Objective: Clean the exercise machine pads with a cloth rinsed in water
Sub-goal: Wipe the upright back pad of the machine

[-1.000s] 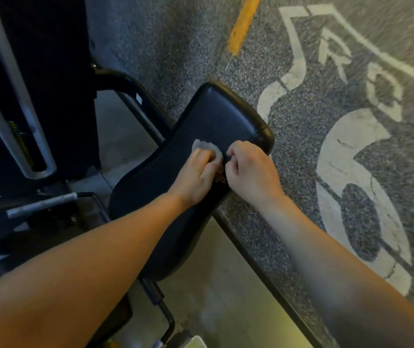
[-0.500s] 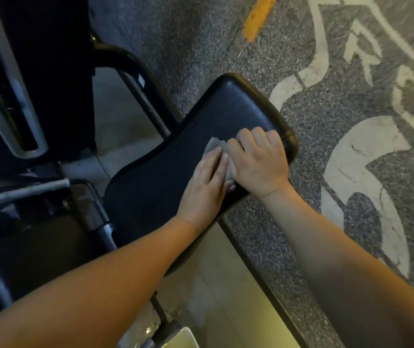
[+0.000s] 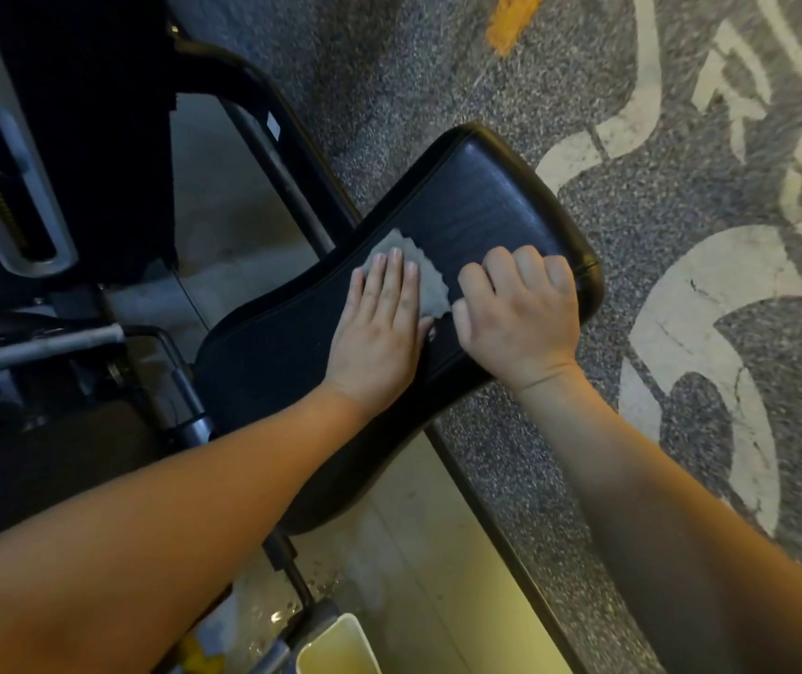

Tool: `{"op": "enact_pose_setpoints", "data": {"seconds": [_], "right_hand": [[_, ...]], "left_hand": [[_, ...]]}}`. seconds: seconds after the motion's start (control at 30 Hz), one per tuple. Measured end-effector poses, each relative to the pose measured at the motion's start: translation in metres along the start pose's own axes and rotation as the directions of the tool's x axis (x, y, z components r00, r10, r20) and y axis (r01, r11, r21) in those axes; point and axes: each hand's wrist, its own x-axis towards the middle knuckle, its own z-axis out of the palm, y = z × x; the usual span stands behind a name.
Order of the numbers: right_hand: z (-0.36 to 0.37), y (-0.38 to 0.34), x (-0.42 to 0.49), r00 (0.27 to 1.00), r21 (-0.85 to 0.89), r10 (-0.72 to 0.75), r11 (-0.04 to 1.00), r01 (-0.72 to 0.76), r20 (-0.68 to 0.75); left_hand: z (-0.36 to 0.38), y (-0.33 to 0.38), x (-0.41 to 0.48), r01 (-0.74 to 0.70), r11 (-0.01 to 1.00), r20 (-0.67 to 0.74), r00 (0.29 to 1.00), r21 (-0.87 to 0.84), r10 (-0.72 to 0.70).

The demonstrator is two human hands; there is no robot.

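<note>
A black padded seat [image 3: 481,206] of the exercise machine stretches diagonally across the middle of the view. A small grey cloth [image 3: 430,284] lies flat on it. My left hand [image 3: 379,328] presses on the cloth's left part with straight fingers. My right hand [image 3: 520,308] sits just right of the cloth near the pad's right edge, fingers curled; its thumb side touches the cloth's edge, and I cannot tell whether it pinches it.
The machine's black frame tubes [image 3: 262,104] and a grey metal bar [image 3: 39,347] stand to the left. A pale container with yellowish liquid [image 3: 340,649] sits at the bottom edge. Speckled rubber floor with white markings [image 3: 695,294] lies to the right.
My left hand has flattened on the cloth and slid it left across the pad. My right hand has separated from the left and stayed near the pad's right edge.
</note>
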Motion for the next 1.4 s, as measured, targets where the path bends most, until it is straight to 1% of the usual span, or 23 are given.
{"op": "enact_pose_setpoints", "data": {"seconds": [0.07,0.13,0.27,0.37,0.5,0.57,0.63,0.73,0.77,0.87,0.93,1.03,1.1,1.17,1.23,1.3,1.33,1.4], "right_hand": [[0.000,-0.001,0.001,1.000,-0.019,0.006,1.000,-0.006,0.015],[0.001,-0.001,0.001,0.998,-0.034,0.020,0.999,-0.018,0.051],[0.001,-0.002,0.001,0.998,-0.010,0.031,0.999,-0.030,0.059],[0.002,-0.004,0.002,0.997,0.016,0.047,0.999,-0.048,0.064],[0.000,-0.004,0.002,0.994,-0.014,0.053,0.999,-0.052,0.095],[-0.001,-0.009,0.005,0.991,-0.007,0.082,0.997,-0.081,0.107],[0.002,-0.018,0.008,0.985,0.005,0.125,0.992,-0.127,0.119],[0.008,-0.024,0.008,0.985,-0.023,0.139,0.990,-0.137,0.103],[0.009,-0.024,0.007,0.986,-0.030,0.136,0.991,-0.134,0.092],[0.009,-0.023,0.008,0.989,-0.031,0.132,0.991,-0.130,0.069],[0.009,-0.024,0.008,0.988,-0.032,0.135,0.991,-0.133,0.074],[0.009,-0.025,0.008,0.985,-0.024,0.145,0.989,-0.143,0.091],[0.009,-0.025,0.008,0.986,-0.017,0.142,0.990,-0.141,0.088],[0.010,-0.025,0.009,0.988,-0.009,0.130,0.992,-0.130,0.085],[0.011,-0.024,0.008,0.990,-0.012,0.122,0.993,-0.122,0.076],[0.011,-0.025,0.007,0.991,-0.018,0.121,0.993,-0.120,0.064],[0.011,-0.025,0.007,0.991,-0.022,0.120,0.993,-0.119,0.056],[0.012,-0.025,0.006,0.992,-0.025,0.112,0.994,-0.110,0.051]], "left_hand": [[0.004,-0.003,-0.003,0.015,1.000,-0.007,1.000,-0.020,-0.015],[0.009,-0.008,-0.023,0.012,0.999,0.025,1.000,-0.039,-0.011],[0.011,-0.026,-0.049,-0.053,0.999,0.072,0.996,0.011,0.052],[0.002,-0.029,-0.023,-0.069,0.997,0.055,0.996,0.043,0.067],[-0.016,-0.033,0.028,-0.102,0.995,0.034,0.994,0.005,0.102],[-0.018,-0.042,0.037,-0.125,0.992,0.030,0.992,-0.016,0.125],[-0.012,-0.053,0.026,-0.073,0.996,0.053,0.996,-0.043,0.075],[-0.005,-0.066,-0.006,0.106,0.993,0.143,0.985,-0.047,-0.099],[-0.004,-0.067,-0.011,0.145,0.988,0.165,0.977,-0.061,-0.133],[-0.010,-0.061,0.009,0.180,0.968,0.163,0.975,-0.174,-0.152],[-0.019,-0.055,0.035,0.125,0.965,0.133,0.986,-0.229,-0.097],[-0.033,-0.046,0.081,-0.029,0.970,0.082,0.995,-0.240,0.050],[-0.043,-0.036,0.109,-0.154,0.964,0.035,0.986,-0.215,0.165],[-0.051,-0.031,0.128,-0.275,0.949,-0.002,0.961,-0.154,0.278],[-0.051,-0.036,0.132,-0.356,0.929,-0.020,0.934,-0.097,0.356],[-0.043,-0.049,0.121,-0.380,0.923,-0.038,0.925,-0.063,0.379],[-0.038,-0.056,0.110,-0.364,0.929,-0.046,0.931,-0.064,0.362],[-0.026,-0.066,0.083,-0.281,0.955,-0.042,0.959,-0.097,0.279]]}}
